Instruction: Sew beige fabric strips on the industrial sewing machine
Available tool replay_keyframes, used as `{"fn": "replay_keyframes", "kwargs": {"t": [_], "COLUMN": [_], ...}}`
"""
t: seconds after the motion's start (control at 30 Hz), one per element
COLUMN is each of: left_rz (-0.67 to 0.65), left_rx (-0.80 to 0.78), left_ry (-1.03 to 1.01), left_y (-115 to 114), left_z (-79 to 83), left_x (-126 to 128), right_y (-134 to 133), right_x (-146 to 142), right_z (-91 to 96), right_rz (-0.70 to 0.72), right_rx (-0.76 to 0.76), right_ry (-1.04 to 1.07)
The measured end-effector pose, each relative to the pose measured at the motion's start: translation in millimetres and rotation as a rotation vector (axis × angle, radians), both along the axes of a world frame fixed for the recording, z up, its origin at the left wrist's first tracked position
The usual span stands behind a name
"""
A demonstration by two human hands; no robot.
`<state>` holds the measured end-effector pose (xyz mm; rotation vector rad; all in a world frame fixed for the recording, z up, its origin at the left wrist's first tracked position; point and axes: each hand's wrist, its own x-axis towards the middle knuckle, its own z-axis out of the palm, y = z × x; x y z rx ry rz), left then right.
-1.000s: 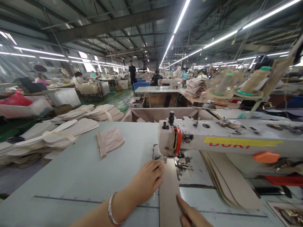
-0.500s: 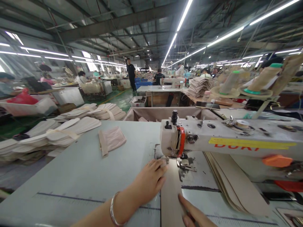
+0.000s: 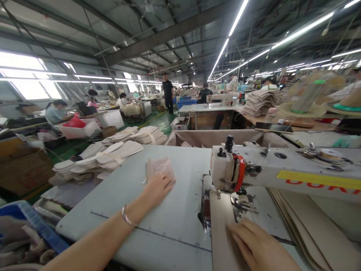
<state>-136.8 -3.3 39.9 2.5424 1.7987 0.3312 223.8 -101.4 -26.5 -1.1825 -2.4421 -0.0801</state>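
On the table left of the sewing machine, my left hand lies over the lower part of a small pink fabric piece, its fingers bent on the cloth. The piece has a darker band down its left side. My right hand has its fingers pressed together at the right edge of a long beige strip. That strip runs under the machine head, its near end out of the picture. My right thumb is hidden.
Beige panels lie under the machine arm. Stacks of pale cut pieces stand beyond the table's left edge. A blue basket with cloth is at lower left. A fabric-lined bin sits behind the table; people work farther back.
My left hand has gone from beside the machine head leftward onto the pink fabric piece. The right hand has come farther over the strip's right edge. The view has swung left.
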Motion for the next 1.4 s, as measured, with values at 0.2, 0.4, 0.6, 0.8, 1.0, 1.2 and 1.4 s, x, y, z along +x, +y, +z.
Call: {"fn": "replay_keyframes", "kwargs": {"t": [0.2, 0.4, 0.6, 0.8, 1.0, 1.2, 1.4], "left_rz": [-0.088, 0.267, 0.127, -0.333, -0.214, -0.226, -0.219], "left_rx": [0.027, 0.142, 0.043, -0.209, -0.316, -0.284, -0.350], "left_ry": [0.045, 0.070, -0.124, -0.433, -0.501, -0.505, -0.534], "left_y": [-26, 22, 6, -8, -4, 1, 8], "left_z": [1.3, -22.7, -15.6, 8.9, -15.3, -19.8, -15.1], "left_x": [14, -6, 3, 86, 142, 144, 151], "right_y": [35, 27, 24, 23, 20, 22, 21], "right_x": [-21, -25, -28, -27, -28, -30, -30], "right_z": [-0.3, -2.1, 4.1, 8.7, 15.3, 13.4, 12.2], "right_rz": [-0.065, -0.098, -0.152, -0.132, -0.136, -0.163, -0.156], "right_rx": [0.108, 0.063, 0.021, 0.037, -0.004, -0.047, -0.025], "right_ry": [-0.065, -0.060, -0.037, 0.018, 0.019, 0.029, 0.045]}}
